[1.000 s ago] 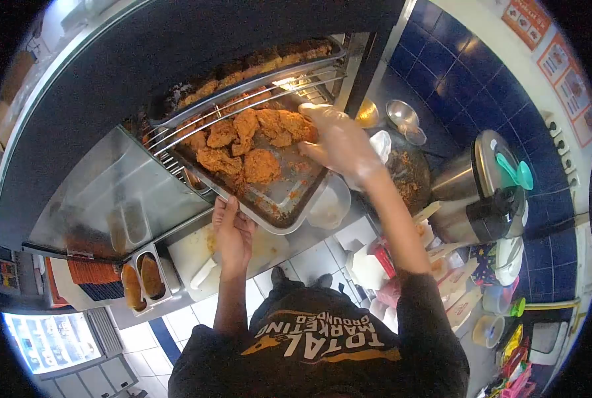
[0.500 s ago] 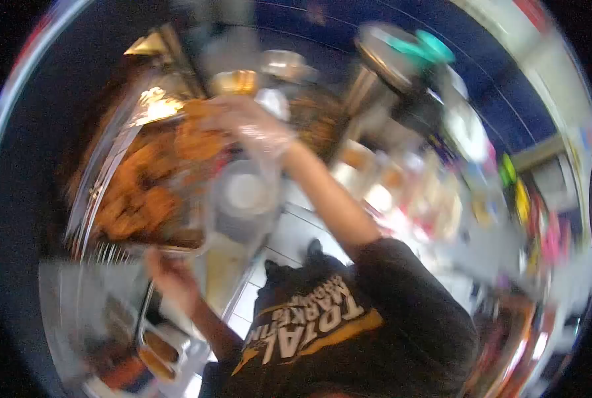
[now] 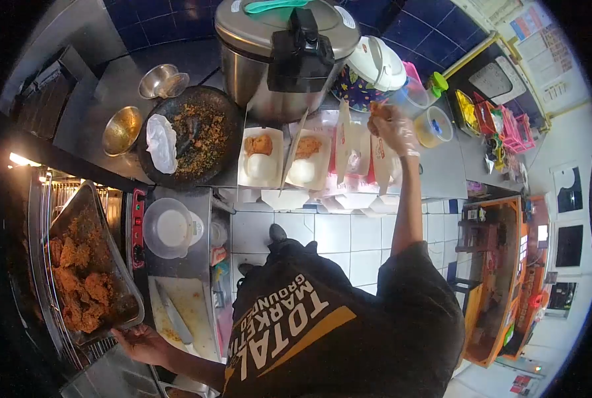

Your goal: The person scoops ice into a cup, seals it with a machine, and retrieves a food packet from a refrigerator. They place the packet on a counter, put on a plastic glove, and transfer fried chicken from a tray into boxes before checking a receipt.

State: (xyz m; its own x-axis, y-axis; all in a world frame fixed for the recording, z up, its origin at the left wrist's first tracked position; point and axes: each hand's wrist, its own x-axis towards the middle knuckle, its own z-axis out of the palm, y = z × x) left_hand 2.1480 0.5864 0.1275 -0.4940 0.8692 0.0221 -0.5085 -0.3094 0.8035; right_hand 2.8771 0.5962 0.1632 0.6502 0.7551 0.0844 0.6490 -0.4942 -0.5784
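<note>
My right hand (image 3: pixel 395 131), in a clear plastic glove, pinches a piece of fried chicken (image 3: pixel 376 110) above the right end of a row of paper takeaway boxes. Two of these hold chicken beside a white rice mound: the left box (image 3: pixel 251 178) and the box beside it (image 3: pixel 314 178). An upright lid partly hides the box interiors further right. At the lower left, my left hand (image 3: pixel 139 343) grips the near corner of a metal tray (image 3: pixel 127 292). Several pieces of fried chicken (image 3: pixel 84 292) lie on that tray, which sits partly inside a lit warming cabinet.
Behind the boxes stand a large steel cooker (image 3: pixel 256 60) and a patterned rice pot (image 3: pixel 369 73). A stone mortar (image 3: pixel 206 159) with crumbly seasoning sits left of them, near metal bowls (image 3: pixel 122 129). A knife (image 3: pixel 173 315) lies on a cutting board (image 3: pixel 200 298) beside my left arm.
My right hand has moved from the chicken tray across to the right, over the boxes, carrying a chicken piece. My left hand stays at the tray, and the view has turned to the right.
</note>
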